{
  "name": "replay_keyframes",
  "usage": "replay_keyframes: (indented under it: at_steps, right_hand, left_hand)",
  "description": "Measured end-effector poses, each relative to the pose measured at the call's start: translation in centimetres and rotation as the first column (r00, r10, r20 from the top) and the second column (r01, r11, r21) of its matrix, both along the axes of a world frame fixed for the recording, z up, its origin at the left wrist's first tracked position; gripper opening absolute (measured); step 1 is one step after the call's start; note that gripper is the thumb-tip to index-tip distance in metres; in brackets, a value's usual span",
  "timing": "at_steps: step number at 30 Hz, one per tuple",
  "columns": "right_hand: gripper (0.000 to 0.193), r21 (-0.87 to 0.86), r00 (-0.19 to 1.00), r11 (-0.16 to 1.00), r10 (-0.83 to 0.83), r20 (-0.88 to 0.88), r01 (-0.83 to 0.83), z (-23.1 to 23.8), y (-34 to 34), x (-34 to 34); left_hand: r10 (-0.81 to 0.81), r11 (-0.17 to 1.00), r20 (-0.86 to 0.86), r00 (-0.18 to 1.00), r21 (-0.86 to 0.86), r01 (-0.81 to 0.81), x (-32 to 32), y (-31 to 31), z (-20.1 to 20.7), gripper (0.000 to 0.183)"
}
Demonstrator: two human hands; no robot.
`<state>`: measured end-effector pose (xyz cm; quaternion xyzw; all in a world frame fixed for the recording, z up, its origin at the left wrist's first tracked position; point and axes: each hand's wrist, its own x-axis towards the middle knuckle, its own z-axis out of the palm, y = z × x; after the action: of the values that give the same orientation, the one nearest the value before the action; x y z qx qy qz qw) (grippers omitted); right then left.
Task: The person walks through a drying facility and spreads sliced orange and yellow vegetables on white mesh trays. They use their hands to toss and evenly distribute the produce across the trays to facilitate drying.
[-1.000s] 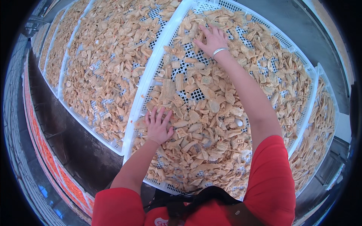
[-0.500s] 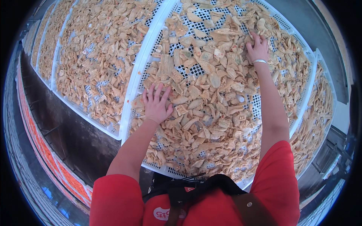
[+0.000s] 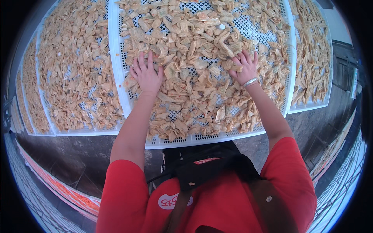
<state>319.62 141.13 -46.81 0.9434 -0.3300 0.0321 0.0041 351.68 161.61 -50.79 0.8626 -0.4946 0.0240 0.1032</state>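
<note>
Over the front half of a white mesh tray, both of my hands are down among a loose layer of flat, curled tan pieces that covers most of its floor. My left hand lies palm down near the tray's left side, fingers fanned wide and thumb apart, with pieces at the fingertips and nothing that I can see in its grasp. My right hand, wearing a silver bracelet at the wrist, is on the right side, fingers bent and thumb set off from them; one small piece shows between thumb and fingers, but I cannot tell whether it is pinched or only touched. Farther up, a small white round object sits among the pieces, and to its right a bare patch of mesh shows. Similar pieces fill the left tray and the right tray alongside. I judge the step in hand to be spreading and evening out the layer. As I read it, the next move calls for light, loose fingers, easing overlapped pieces toward thin spots without pushing any over the rim.
</note>
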Motion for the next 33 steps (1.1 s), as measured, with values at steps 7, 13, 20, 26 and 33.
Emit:
replay_keyframes:
  at_steps: [7,13,20,26,33]
  right_hand:
    - [0.067,0.133,0.846,0.871,-0.491,0.206,0.473,-2.1,5.2,2.3]
    - [0.076,0.211,0.983,0.977,0.073,-0.168,-0.036,-1.4,17.0,6.7]
    - [0.067,-0.129,0.881,0.879,-0.431,0.196,0.459,-2.4,2.3,6.3]
    - [0.049,0.163,0.950,0.944,-0.303,0.074,0.288,-0.8,16.0,5.3]
    - [0.073,0.422,0.980,0.895,-0.187,0.068,0.141,1.7,25.8,5.8]
  left_hand:
    - [-0.500,0.840,-0.343,0.795,0.030,0.541,-6.6,8.7,5.7,0.066]
    - [-0.710,0.690,-0.124,0.693,0.079,0.720,-2.9,9.3,1.6,0.059]
    - [-0.199,0.979,-0.037,0.979,-0.051,0.197,3.5,-2.8,1.6,0.061]
    - [-0.407,0.913,-0.292,0.866,-0.105,0.393,-2.9,7.1,3.4,0.058]
    - [-0.611,0.766,-0.375,0.697,-0.060,0.640,-4.3,17.6,5.4,0.064]
